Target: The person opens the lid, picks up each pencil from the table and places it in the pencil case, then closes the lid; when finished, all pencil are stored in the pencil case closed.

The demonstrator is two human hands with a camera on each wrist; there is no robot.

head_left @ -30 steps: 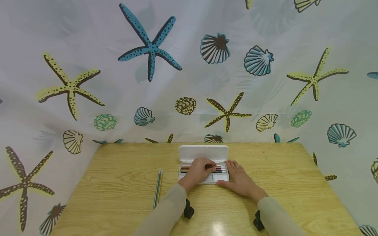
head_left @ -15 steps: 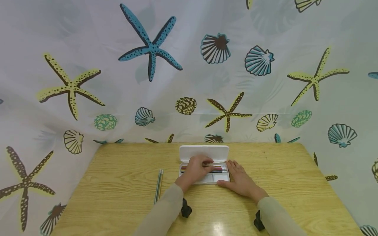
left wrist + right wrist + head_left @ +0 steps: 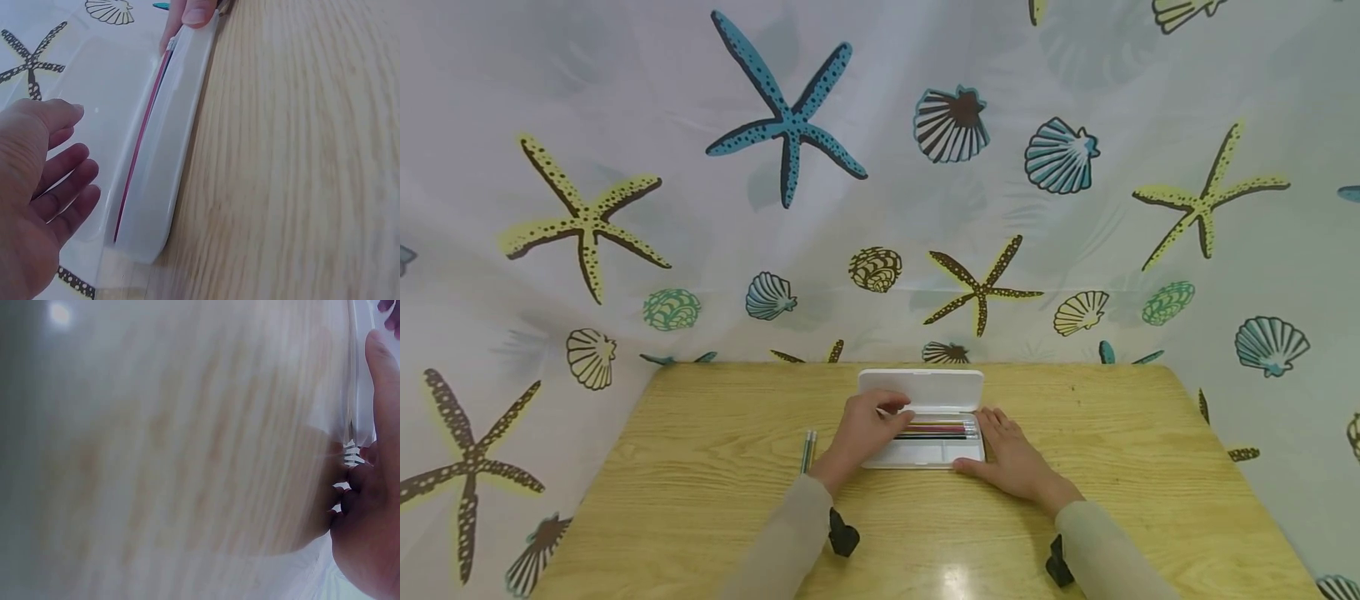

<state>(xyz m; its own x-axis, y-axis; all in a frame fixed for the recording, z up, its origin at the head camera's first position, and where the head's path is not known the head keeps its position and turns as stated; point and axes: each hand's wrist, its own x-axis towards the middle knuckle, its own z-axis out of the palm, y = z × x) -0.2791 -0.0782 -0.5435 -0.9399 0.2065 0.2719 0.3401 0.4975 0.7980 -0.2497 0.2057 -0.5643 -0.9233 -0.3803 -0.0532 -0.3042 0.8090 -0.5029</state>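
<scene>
A white pencil case [image 3: 895, 454] lies on the table with its lid [image 3: 925, 385] raised at the back. Several pencils [image 3: 936, 431] lie side by side in its rear compartment, erasers to the right; a red pencil [image 3: 139, 149] shows in the left wrist view. Over the case's left end hovers my left hand [image 3: 861, 429], fingers loosely bent, with nothing between thumb and fingers [image 3: 74, 178]. My right hand [image 3: 1017, 458] rests at the case's right end, fingers extended along its side and thumb [image 3: 380, 356] on its front right corner.
Left of the case, a pair of pencils [image 3: 808, 448] lies on the wooden table [image 3: 715, 433], partly hidden by the left forearm. A patterned curtain [image 3: 880, 192] with starfish and shells hangs behind the table and along both sides.
My left hand has moved left from over the pencils to the case's left end, uncovering more of them. The right hand has stayed in place.
</scene>
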